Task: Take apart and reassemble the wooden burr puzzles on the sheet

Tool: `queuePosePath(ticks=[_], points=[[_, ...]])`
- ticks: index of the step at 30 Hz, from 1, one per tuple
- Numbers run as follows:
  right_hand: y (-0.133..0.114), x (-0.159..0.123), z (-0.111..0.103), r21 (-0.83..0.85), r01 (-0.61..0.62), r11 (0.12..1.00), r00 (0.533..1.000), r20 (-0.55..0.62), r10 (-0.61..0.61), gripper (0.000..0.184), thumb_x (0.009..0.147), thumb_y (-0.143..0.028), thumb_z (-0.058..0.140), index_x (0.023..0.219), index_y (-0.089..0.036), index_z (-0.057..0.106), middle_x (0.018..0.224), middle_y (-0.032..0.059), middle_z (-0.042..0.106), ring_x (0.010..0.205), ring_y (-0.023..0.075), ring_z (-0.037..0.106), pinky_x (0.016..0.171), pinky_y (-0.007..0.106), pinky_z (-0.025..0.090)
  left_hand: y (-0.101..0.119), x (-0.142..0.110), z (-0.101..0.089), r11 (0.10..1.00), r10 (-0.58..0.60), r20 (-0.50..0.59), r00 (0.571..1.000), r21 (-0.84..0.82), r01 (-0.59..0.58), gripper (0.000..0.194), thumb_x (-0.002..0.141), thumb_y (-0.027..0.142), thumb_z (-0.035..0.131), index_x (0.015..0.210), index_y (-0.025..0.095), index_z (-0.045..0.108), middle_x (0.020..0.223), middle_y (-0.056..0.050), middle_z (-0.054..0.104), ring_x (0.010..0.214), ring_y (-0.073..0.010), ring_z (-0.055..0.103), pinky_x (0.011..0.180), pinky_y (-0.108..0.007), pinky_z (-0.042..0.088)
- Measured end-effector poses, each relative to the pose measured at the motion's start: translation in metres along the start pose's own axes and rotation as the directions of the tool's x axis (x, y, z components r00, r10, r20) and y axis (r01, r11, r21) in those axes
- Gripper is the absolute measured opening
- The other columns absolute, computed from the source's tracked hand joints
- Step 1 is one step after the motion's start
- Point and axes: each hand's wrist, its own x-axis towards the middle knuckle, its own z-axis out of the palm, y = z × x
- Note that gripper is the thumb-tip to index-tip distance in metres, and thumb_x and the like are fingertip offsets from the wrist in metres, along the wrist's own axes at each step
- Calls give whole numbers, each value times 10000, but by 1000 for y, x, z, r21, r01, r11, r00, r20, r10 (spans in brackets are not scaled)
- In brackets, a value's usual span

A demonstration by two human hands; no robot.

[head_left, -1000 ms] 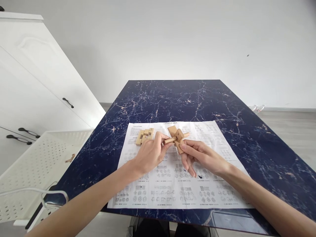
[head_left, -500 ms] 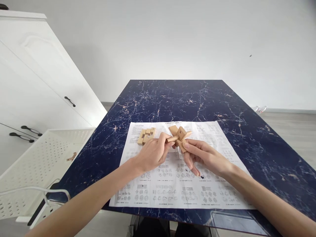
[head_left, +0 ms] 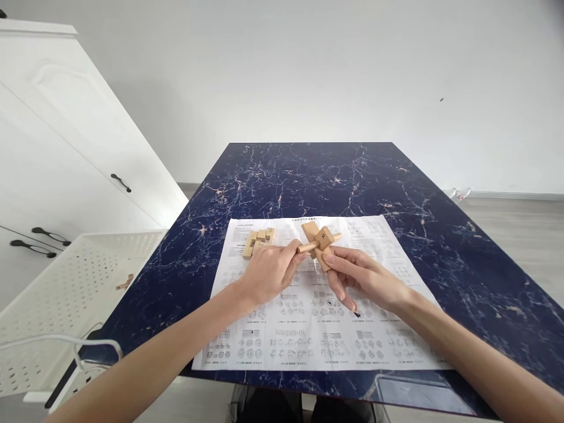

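Observation:
Above the printed sheet, a partly joined wooden burr puzzle (head_left: 325,237) is between my hands, a dark mark like a 2 on one block. A round wooden dowel (head_left: 308,247) lies across it, and its other end shows on the far right side. My left hand (head_left: 269,271) pinches the dowel's near end between thumb and fingers. With thumb and index finger my right hand (head_left: 365,275) grips the puzzle's lower flat piece, while its other fingers hang below. A second wooden block puzzle (head_left: 258,241) rests on the sheet beyond my left hand, which partly hides it.
The paper sheet (head_left: 293,346), printed with puzzle diagrams, lies on a dark blue marbled table (head_left: 291,182). At the left stand a white perforated basket (head_left: 57,294) with a small wooden piece (head_left: 125,282) in it, and a white cabinet (head_left: 66,141). A clear rectangular patch (head_left: 423,393) is at the near edge.
The whole view has shifted slightly left. My left fingers have eased a little away from the dowel, so more of it shows. My right hand keeps its grip.

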Motion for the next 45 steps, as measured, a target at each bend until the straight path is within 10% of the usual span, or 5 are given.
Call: queuePosePath(ticks=[8, 21, 30, 39, 45], points=[[-4, 4, -7, 78, 71, 994, 960, -277, -47, 466, 975, -669, 734, 871, -222, 654, 574, -37, 584, 416, 98, 439, 409, 264, 409, 5, 0, 2, 994, -40, 19, 999, -104, 42, 401, 1187, 505, 368, 1185, 178, 600, 555, 73, 657, 447, -141, 614, 517, -264, 417], [16, 8, -80, -68, 248, 966, 614, -760, -211, 439, 875, -650, 835, 873, -304, 565, 598, -41, 472, 456, 168, 486, 367, 363, 450, 2, -1, 4, 999, 0, 36, 999, -52, 2, 223, 1142, 379, 519, 1133, 190, 636, 639, 58, 738, 433, -107, 612, 483, -236, 424], [5, 9, -47, 77, 146, 986, 735, -676, -56, 491, 873, -641, 867, 801, -277, 545, 646, -25, 509, 499, 141, 488, 411, 324, 453, 0, -1, 7, 999, 9, 47, 999, -45, -7, 193, 1127, 332, 565, 1120, 167, 666, 659, 39, 763, 460, -114, 645, 481, -227, 412], [2, 8, -17, -317, -1, 948, 876, -458, -152, 527, 974, -724, 698, 772, -258, 556, 664, -12, 646, 543, 149, 573, 584, 338, 477, 3, -1, 4, 998, 52, -51, 997, 27, -50, 199, 1123, 289, 552, 1000, 186, 669, 624, 49, 678, 523, -123, 626, 556, -263, 458], [7, 9, -17, -437, -37, 899, 894, -417, -166, 521, 1006, -741, 620, 816, -261, 554, 636, -14, 675, 544, 162, 581, 613, 355, 485, -12, 6, -3, 965, 6, -202, 979, 258, 47, 239, 1101, 402, 566, 1159, 176, 616, 1113, -119, 713, 1009, -282, 657, 906, -457, 532]])
